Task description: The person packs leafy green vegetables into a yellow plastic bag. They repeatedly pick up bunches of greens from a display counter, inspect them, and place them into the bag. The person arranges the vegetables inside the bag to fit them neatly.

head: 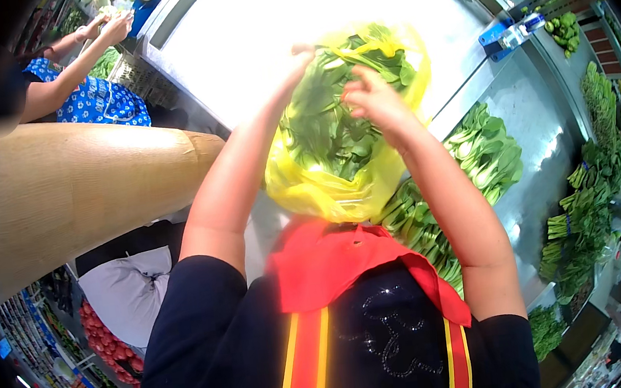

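A yellow plastic bag (340,199) full of loose leafy greens (330,117) is before me, its mouth spread wide. My left hand (299,66) is at the far left edge of the greens, washed out by glare, and its grip is hard to make out. Above the right part of the greens, my right hand (371,98) has bent, parted fingers with nothing visible in them. Bunches of bok choy (487,154) lie on the metal counter to the right, and more greens (418,228) are partly hidden under my right forearm.
A co-worker in a blue patterned apron (99,106) handles something at upper left. A thick tan column (86,191) stands close to my left arm. Tape dispensers (500,40) sit on the counter divider at right. Tied green bunches (574,215) line the far right.
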`<state>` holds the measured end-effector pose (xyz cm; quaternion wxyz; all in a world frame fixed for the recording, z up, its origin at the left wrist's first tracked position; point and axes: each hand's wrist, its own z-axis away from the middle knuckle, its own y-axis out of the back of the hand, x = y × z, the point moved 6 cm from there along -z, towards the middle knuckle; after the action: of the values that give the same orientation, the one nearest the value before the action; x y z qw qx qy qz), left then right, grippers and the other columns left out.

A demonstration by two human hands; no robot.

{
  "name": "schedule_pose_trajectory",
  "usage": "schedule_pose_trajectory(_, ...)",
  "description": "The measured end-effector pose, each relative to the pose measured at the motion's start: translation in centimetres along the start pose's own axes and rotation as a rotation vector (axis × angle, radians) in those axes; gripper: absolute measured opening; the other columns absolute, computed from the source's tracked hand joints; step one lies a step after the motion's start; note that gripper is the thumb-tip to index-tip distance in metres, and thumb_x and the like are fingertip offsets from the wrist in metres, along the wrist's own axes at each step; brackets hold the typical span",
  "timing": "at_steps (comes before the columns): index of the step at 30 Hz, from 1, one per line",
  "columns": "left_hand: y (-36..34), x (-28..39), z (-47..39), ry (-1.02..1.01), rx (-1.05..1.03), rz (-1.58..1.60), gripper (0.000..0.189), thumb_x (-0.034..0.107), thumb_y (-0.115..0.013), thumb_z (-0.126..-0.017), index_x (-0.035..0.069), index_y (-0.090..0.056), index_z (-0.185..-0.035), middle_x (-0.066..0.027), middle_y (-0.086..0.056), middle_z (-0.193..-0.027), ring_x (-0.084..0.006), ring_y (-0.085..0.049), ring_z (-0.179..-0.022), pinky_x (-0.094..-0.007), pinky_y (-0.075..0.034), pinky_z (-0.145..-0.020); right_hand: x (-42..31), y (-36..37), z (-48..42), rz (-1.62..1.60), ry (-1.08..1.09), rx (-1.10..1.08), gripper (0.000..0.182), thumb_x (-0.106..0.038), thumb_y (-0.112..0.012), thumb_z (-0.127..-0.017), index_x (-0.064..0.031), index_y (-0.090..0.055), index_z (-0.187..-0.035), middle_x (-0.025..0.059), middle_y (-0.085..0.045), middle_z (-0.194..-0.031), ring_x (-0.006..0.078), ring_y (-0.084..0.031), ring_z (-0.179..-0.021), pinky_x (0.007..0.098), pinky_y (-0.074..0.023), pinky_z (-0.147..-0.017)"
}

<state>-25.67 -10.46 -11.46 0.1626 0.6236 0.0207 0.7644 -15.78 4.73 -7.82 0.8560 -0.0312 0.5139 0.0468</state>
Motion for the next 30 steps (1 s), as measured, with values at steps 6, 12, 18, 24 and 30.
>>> schedule_pose_trajectory(6, 2.5, 3.4, -3.2, -0.149, 0.188, 0.086, 0.031, 0.02, -0.057, -0.079, -0.005, -0.062, -0.098, -0.0092, -0.065, -0.089, -0.0133, -0.059, -0.078, -0.0262, -0.047, -0.069, -7.0, 5.4, -2.6, 0.104, 0.465, 0.446, 0.051, -0.015, -0.055, -0.081, 0.003, -0.043, -0.127, 0.016, -0.051, -0.126, 0.0176, -0.053, -0.106, 0.0292, -0.0413, -0.09)
schedule_pose_trajectory(12, -3.9, -3.0, -5.4, -0.416, -0.074, -0.599, 0.026, 0.017, -0.056, -0.08, 0.006, -0.063, -0.103, -0.0146, -0.062, -0.105, -0.0273, -0.057, -0.099, -0.0363, -0.045, -0.087, -3.5, 1.0, -7.0, 0.943, 0.151, 0.211, 0.034, -0.013, -0.055, -0.082, -0.0015, -0.057, -0.114, 0.0177, -0.056, -0.117, 0.0285, -0.053, -0.109, 0.0338, -0.0403, -0.095)
schedule_pose_trajectory(18, -4.9, -1.9, -9.0, -0.395, -0.231, -0.977, 0.049, 0.027, -0.068, -0.074, -0.001, -0.056, -0.113, -0.0185, -0.056, -0.116, -0.0282, -0.053, -0.109, -0.0362, -0.042, -0.094, 1.8, 1.7, -12.1, 1.054, 0.264, 0.396, 0.045, -0.013, -0.054, -0.082, -0.0054, -0.047, -0.126, 0.0171, -0.049, -0.124, 0.0332, -0.043, -0.118, 0.041, -0.0344, -0.101)
schedule_pose_trajectory(24, -5.9, -1.1, -9.2, -0.571, -0.37, -0.999, 0.063, 0.03, -0.069, -0.073, 0.006, -0.048, -0.127, -0.0117, -0.055, -0.121, -0.0239, -0.052, -0.113, -0.0328, -0.04, -0.096, 0.9, 2.2, -11.1, 1.316, 0.297, 0.236, 0.044, -0.021, -0.059, -0.077, -0.0136, -0.056, -0.12, 0.0146, -0.055, -0.12, 0.0322, -0.049, -0.112, 0.0395, -0.0382, -0.097)
schedule_pose_trajectory(30, -8.6, -3.4, -11.2, -0.501, -0.584, -0.653, 0.054, 0.023, -0.063, -0.078, 0.01, -0.049, -0.128, -0.0074, -0.054, -0.124, -0.0205, -0.051, -0.114, -0.0312, -0.038, -0.098, 1.7, 8.7, -12.4, 0.874, 0.316, 0.398, 0.034, -0.016, -0.057, -0.084, -0.0067, -0.057, -0.117, 0.0079, -0.059, -0.117, 0.0174, -0.053, -0.106, 0.0322, -0.0409, -0.092)
